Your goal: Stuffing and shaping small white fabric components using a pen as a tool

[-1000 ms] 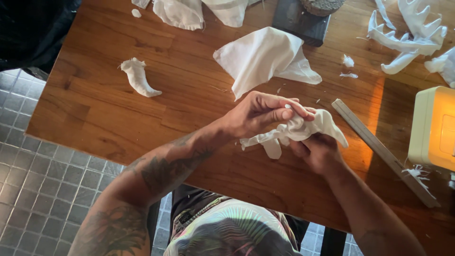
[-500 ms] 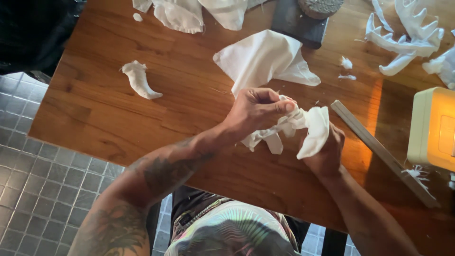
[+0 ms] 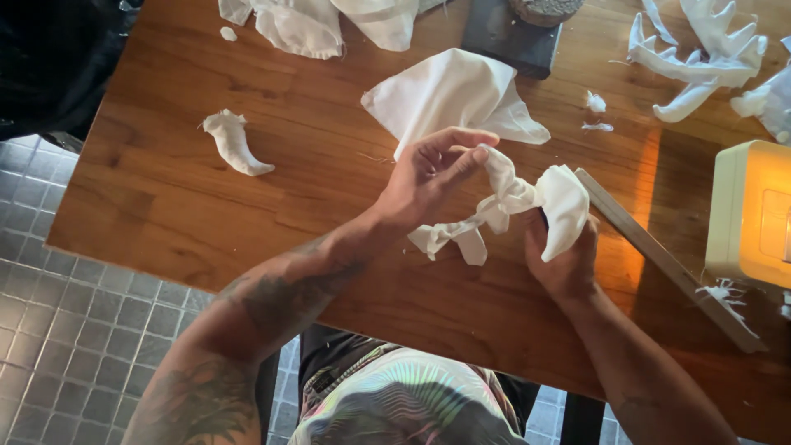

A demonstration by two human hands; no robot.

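— What are the hands on?

— Both are on one white cloth, held up just above the wooden surface, near its front edge. The left hand has thumb and forefinger closed together on the twisted middle of it; the other fingers stand loose. The right hand comes from below, its grip clamped on the wide end, which drapes over the fingers and hides most of them.

— Why held like that, do you think?

— My guess is that two grips on one strip keep the twist taut between them, so the knotted part stays tight. The free tail hangs down toward the surface, left of the right hand.

— And the other things?

— A loose white sheet lies flat just behind the left hand, likely kept near for reach. A small curved white piece sits well apart at the left, out of the way. More white cloth lies at the far edge, beside a dark block. White branching shapes rest at the far right.

— The long bar?

— A grey strip lies slantwise just beside the right hand, and a pale box stands at the right edge with orange light on the wood beside it.
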